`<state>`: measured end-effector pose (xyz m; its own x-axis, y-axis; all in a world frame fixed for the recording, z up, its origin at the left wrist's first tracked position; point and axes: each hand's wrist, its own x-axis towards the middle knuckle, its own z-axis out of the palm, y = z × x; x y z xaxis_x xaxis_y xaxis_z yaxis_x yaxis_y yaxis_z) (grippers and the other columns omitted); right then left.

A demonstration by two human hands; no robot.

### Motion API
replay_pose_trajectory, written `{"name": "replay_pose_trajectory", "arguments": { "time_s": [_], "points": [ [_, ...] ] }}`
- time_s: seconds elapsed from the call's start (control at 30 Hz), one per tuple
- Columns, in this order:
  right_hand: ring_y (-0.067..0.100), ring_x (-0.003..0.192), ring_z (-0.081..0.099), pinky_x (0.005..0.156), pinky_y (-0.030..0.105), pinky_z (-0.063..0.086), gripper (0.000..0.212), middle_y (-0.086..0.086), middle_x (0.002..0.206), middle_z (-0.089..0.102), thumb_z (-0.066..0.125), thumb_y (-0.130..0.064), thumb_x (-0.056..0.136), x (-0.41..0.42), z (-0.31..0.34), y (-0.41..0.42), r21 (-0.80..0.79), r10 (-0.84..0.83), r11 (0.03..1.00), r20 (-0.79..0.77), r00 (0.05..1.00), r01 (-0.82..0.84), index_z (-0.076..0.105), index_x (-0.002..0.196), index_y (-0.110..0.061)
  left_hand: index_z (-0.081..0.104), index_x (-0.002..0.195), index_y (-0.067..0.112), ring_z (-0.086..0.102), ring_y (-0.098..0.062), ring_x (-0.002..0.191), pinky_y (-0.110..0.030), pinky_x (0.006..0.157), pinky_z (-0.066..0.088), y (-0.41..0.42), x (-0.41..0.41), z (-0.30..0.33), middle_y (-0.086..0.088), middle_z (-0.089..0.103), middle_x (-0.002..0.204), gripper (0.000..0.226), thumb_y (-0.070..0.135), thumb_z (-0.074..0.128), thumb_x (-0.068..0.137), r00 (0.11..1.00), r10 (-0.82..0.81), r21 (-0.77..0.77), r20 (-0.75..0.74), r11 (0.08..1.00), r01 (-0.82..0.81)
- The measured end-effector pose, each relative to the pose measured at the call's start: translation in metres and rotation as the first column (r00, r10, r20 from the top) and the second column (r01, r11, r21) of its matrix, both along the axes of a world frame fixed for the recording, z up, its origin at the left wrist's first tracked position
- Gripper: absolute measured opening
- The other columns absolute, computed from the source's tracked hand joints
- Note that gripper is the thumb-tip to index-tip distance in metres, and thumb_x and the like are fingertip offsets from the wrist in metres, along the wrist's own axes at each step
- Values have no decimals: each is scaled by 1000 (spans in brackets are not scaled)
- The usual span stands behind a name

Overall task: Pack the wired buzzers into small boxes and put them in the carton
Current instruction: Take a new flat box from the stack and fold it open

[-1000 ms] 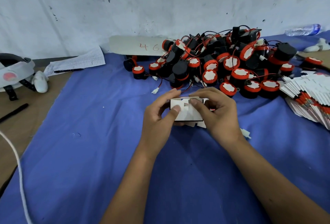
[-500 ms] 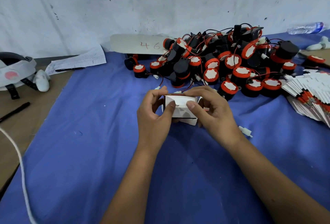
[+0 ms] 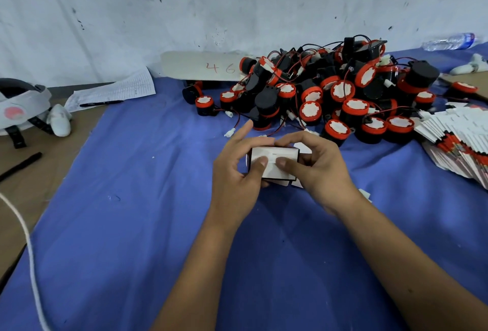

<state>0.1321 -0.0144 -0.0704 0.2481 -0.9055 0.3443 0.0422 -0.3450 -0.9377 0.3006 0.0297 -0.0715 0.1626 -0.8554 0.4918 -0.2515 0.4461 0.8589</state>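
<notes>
Buzzer pile (image 3: 330, 93) lies far right on the cloth (image 3: 132, 225). Flat box stack (image 3: 459, 146) sits right of it. Paper sheet (image 3: 113, 91) lies far left, headset (image 3: 21, 106) beyond.

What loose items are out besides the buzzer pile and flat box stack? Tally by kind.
small box: 1
black pens: 2
water bottle: 1
paper sheet: 1
Total: 5
</notes>
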Motion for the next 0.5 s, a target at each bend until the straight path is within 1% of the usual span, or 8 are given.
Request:
{"name": "replay_pose_trajectory", "arguments": {
  "time_s": [0.03, 0.1, 0.17, 0.23, 0.33, 0.4, 0.47, 0.5],
  "points": [
    [41, 81, 69, 62, 50, 57, 25, -2, 102, 74, 71, 7, 90, 0, 0, 0, -17, -3, 1000, -4, 1000, 3, 71, 103, -14, 76, 117, 24, 45, -10, 145, -47, 76, 64, 0, 0, -1, 15, 54, 149, 33, 0, 66, 97, 1000, 0, -15, 27, 1000, 1],
    [37, 83, 68, 63, 47, 56, 28, -1, 107, 72, 68, 10, 90, 0, 2, 1, -68, -14, 998, -27, 1000, 12, 71, 103, -14, 76, 116, 25, 51, -13, 140, -48, 77, 64, -1, 0, -1, 13, 54, 151, 35, -1, 64, 97, 1000, 17, -3, 14, 1000, -17],
    [22, 85, 68, 63, 31, 53, 30, -1, 113, 67, 69, 6, 89, 0, 4, 2, -138, -25, 990, -92, 995, 13, 72, 106, -18, 75, 114, 25, 57, -17, 135, -60, 87, 59, -2, 0, -2, 12, 59, 146, 36, -3, 64, 95, 998, 60, 18, -4, 998, -60],
    [11, 81, 65, 60, 19, 48, 22, -1, 116, 64, 73, -11, 90, 0, 4, 4, -180, 0, 983, -137, 991, -25, 71, 110, -21, 72, 109, 24, 59, -16, 133, -65, 88, 57, -2, 2, -2, 13, 63, 139, 32, -3, 64, 94, 996, 81, 14, -29, 997, -81],
    [12, 72, 61, 54, 21, 45, 26, -2, 113, 63, 68, -43, 90, 4, 5, 8, -145, 20, 989, -77, 997, -31, 72, 107, -23, 68, 103, 21, 53, -8, 139, -66, 87, 57, -1, 2, -1, 10, 67, 134, 26, -3, 64, 94, 996, 79, 13, -39, 997, -78],
    [16, 68, 60, 53, 25, 46, 21, -4, 111, 65, 67, -43, 92, 5, 6, 8, -144, -26, 989, -65, 998, 17, 73, 102, -26, 68, 104, 22, 54, -6, 137, -63, 88, 58, 0, 1, 0, 9, 67, 133, 27, -3, 65, 93, 996, 80, 29, -38, 996, -79],
    [21, 67, 60, 52, 27, 49, 15, -5, 115, 65, 72, -34, 94, 2, 5, 6, -149, -28, 989, -97, 995, 13, 72, 108, -28, 67, 111, 21, 65, -12, 123, -57, 86, 60, 0, 0, 2, 13, 69, 123, 32, -3, 68, 91, 993, 85, 26, -78, 996, -83],
    [17, 69, 62, 54, 25, 50, 20, -6, 119, 65, 74, -31, 94, 1, 4, 6, -155, -21, 988, -130, 991, 1, 70, 113, -29, 66, 115, 20, 68, -15, 116, -53, 85, 62, 1, 0, 3, 11, 71, 118, 35, -3, 68, 89, 991, 87, 13, -101, 996, -86]
  ]
}}
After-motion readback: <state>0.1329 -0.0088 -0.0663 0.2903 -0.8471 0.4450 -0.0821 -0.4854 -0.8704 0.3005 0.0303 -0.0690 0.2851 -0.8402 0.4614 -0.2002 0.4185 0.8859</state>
